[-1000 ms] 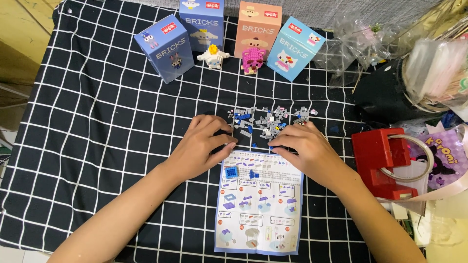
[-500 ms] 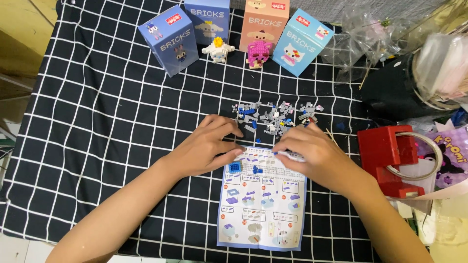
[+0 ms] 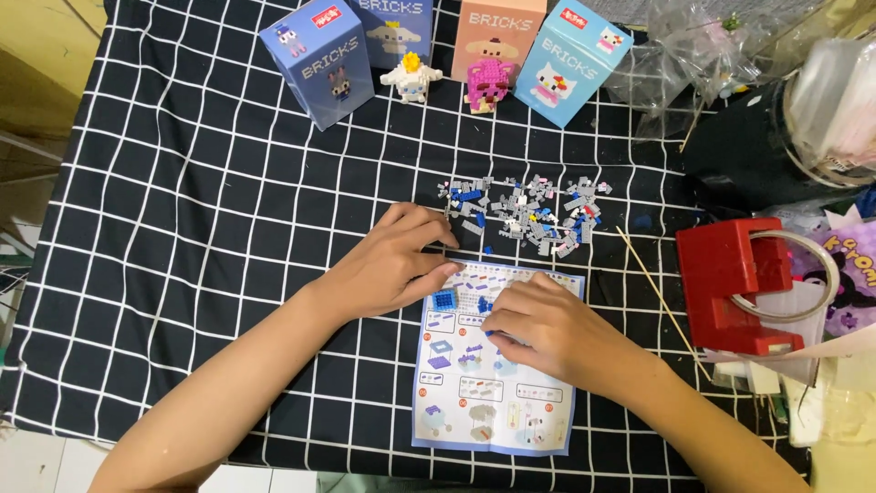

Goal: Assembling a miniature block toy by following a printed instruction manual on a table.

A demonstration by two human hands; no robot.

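A paper instruction sheet (image 3: 497, 402) lies on the black checked cloth (image 3: 201, 228). My left hand (image 3: 397, 265) rests flat on the cloth, its fingertips touching the sheet's top left corner. My right hand (image 3: 547, 324) lies on the sheet with its fingers curled, pinching a small blue brick (image 3: 490, 333) at the fingertips. A small blue square plate (image 3: 444, 299) sits on the sheet between the two hands. A loose pile of tiny grey, blue and white bricks (image 3: 529, 205) lies just beyond the sheet.
Four coloured boxes (image 3: 319, 59) stand along the far edge, with a white figure (image 3: 411, 78) and a pink figure (image 3: 484, 84) in front. A red tape dispenser (image 3: 730, 283) and plastic bags (image 3: 693, 46) crowd the right. A thin wooden stick (image 3: 662, 301) lies beside the sheet.
Both hands have drawn back from the brick pile toward me. My right hand now lies on the instruction sheet, and my left hand's fingertips touch the sheet's corner.
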